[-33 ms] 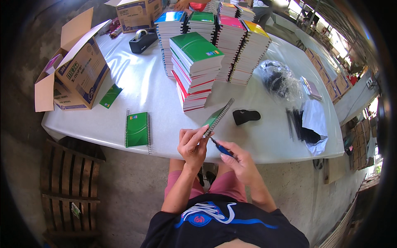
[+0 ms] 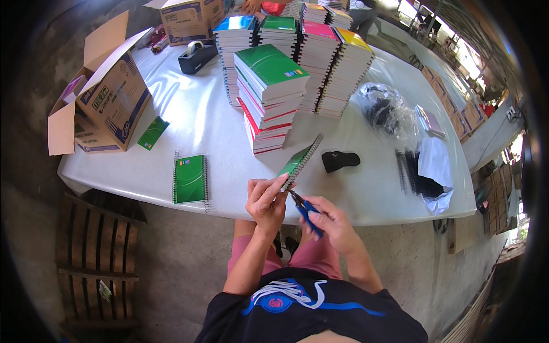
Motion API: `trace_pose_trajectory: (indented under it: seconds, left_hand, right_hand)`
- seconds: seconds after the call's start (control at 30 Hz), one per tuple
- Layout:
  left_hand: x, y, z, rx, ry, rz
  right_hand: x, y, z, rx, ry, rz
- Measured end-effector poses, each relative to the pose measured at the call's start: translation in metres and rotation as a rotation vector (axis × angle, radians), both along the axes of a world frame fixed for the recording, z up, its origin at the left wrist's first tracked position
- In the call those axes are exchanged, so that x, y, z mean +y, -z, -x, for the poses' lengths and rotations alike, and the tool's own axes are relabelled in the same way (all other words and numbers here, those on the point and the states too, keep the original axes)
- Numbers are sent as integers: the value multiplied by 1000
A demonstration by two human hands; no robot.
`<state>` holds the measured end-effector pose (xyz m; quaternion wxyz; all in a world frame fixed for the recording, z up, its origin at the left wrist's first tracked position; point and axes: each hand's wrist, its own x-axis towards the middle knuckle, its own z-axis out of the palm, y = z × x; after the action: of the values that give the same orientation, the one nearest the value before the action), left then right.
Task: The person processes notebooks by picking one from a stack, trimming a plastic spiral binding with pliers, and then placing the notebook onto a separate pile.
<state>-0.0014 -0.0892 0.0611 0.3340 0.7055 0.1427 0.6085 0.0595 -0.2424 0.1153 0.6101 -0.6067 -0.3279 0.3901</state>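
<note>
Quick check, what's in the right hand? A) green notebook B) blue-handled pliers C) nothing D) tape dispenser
B: the right hand grips blue-handled pliers with the tip at the spiral end of the green notebook, which the left hand holds.

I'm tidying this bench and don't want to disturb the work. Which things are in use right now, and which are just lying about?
In use:
left hand holding the green spiral notebook
right hand holding the blue-handled pliers at its coil end

Lying about:
green notebook flat on the table
notebook stacks
tape dispenser
cardboard box
black spiral coils
</note>
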Motion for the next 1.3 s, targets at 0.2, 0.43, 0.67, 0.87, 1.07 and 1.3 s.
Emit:
trace_pose_trajectory:
  seconds: [0.2,0.43,0.67,0.87,1.07,1.3]
  left_hand:
    - [-4,11,-7,-104,79,269]
    - [20,6,19,-355,279,845]
    - [32,6,56,-563,309,931]
    - [43,-18,105,-572,174,843]
    - [104,24,154,309,-469,498]
    - [130,62,164,445,-475,454]
  right_hand:
    - [-4,23,-1,-252,22,-109]
    - [-69,80,-55,-1119,408,561]
    - [-6,66,-50,-1228,424,361]
    - [153,35,29,341,9,-261]
    - [266,62,7,-349,-229,-116]
    - [292,114,3,-845,-212,165]
